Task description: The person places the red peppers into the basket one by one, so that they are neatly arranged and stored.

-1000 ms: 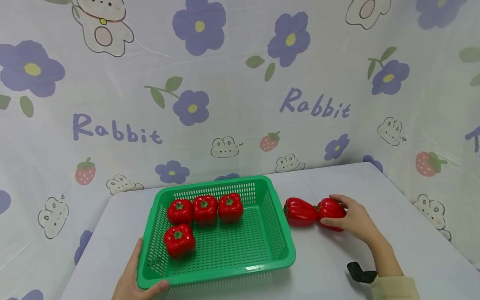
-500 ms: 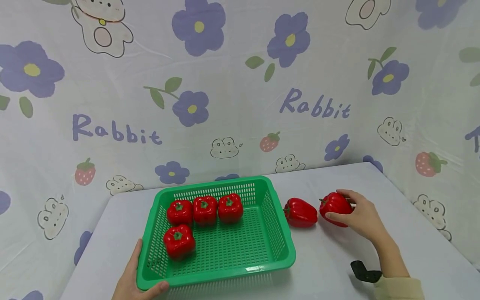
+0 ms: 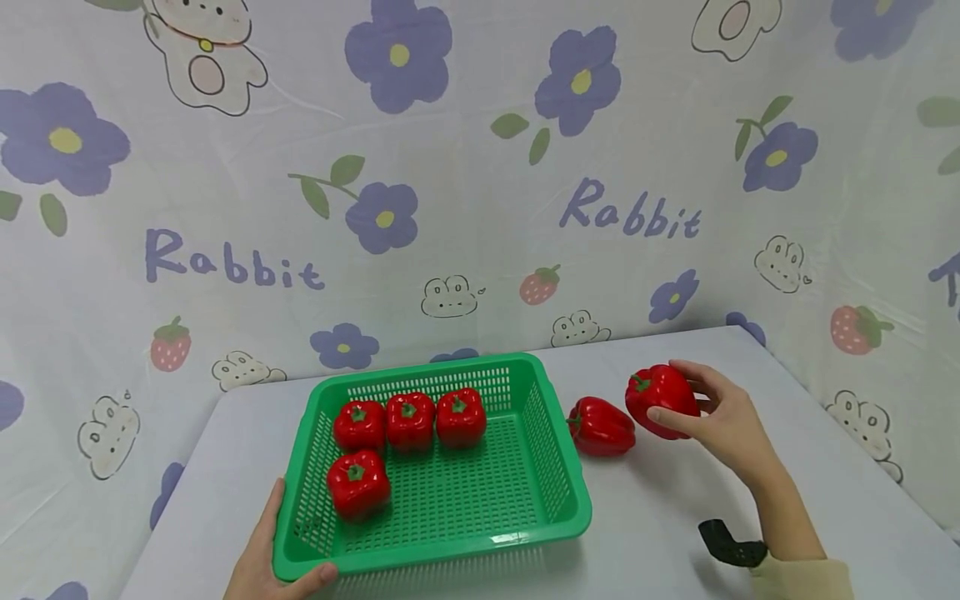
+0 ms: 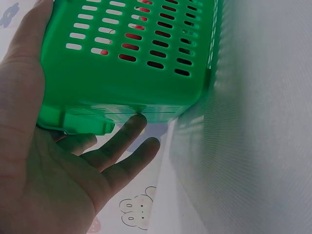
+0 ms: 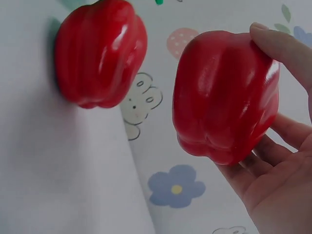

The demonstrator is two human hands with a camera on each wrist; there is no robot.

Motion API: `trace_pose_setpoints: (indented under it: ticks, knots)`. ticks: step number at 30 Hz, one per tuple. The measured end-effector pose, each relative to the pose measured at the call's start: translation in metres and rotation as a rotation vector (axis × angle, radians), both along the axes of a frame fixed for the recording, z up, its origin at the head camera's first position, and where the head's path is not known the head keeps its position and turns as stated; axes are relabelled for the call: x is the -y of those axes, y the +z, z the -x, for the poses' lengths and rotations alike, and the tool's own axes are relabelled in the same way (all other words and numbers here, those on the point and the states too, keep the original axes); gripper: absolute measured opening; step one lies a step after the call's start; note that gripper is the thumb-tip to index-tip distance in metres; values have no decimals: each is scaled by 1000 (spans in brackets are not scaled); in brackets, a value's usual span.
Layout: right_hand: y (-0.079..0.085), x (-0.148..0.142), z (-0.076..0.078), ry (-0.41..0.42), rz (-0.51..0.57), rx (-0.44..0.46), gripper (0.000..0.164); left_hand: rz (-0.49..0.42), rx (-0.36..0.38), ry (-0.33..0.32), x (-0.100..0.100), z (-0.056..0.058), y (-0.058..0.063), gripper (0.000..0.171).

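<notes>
Raised since a moment ago, one red pepper (image 3: 654,404) hangs right of centre, pinched by the right hand (image 3: 723,423), stem (image 3: 640,382) leftward toward the green basket (image 3: 420,556), whose lower-left corner the loosely spread left hand (image 3: 264,562) touches.

Right hand (image 3: 731,425): bare. Thumbnail (image 5: 261,26): short. Forearm (image 3: 782,504): uncovered from directly behind the right hand as far as the sleeve (image 3: 801,581). Sleeve: pale yellow, plain in appearance, situated well behind the right hand, with a straight front edge crossing the forearm. Black fitting (image 3: 726,546): located behind the right hand, on the thumb side of the forearm, adjoining the front edge of the sleeve. Its outline is bent, with two sections meeting at an angle; surface details are too small to identify. Left hand (image 3: 258,562): bare; creases cross its palm (image 4: 63,190).
</notes>
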State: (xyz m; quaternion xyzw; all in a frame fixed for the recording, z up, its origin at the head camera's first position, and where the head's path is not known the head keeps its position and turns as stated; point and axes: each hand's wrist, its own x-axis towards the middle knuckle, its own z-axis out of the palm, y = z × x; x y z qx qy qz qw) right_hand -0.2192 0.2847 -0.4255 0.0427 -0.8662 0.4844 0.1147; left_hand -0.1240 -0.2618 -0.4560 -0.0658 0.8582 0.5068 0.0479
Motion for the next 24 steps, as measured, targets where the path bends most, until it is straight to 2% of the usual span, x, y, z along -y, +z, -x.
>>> trace_pose_setpoints:
  ticks: [13,24]
  knots:
    - [29,22,-15,100,190,-93,71,-9,11,9,1,1,-1,123]
    - [38,36,-20,186,243,-162,71,-36,-24,-17,3,3,-1,116]
